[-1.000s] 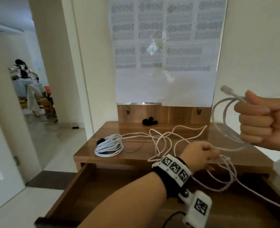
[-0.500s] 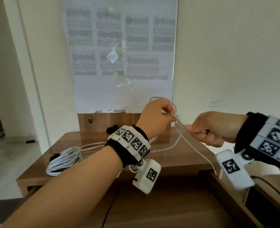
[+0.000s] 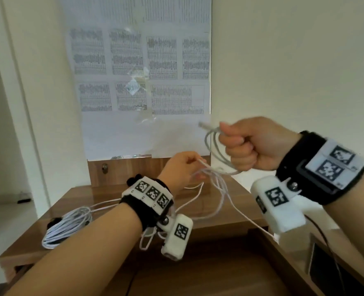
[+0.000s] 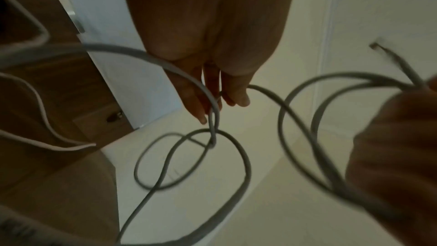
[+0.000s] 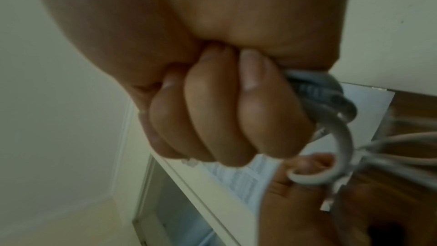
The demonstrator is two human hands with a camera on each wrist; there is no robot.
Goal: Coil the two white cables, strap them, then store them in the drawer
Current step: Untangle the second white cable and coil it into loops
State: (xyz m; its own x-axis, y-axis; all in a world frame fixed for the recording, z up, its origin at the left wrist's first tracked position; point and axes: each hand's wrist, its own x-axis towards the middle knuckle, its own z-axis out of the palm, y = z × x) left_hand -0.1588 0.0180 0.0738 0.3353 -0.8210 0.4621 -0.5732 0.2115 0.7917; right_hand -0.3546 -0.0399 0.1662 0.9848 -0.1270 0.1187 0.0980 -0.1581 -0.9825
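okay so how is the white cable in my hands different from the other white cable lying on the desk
The cable in your hands hangs in loose, uneven loops, mostly uncoiled; the cable on the desk lies in a neat coil. The first is held up, gripped by the right hand and pinched by the left hand; the second rests untouched on the desk. Both are thin and white.
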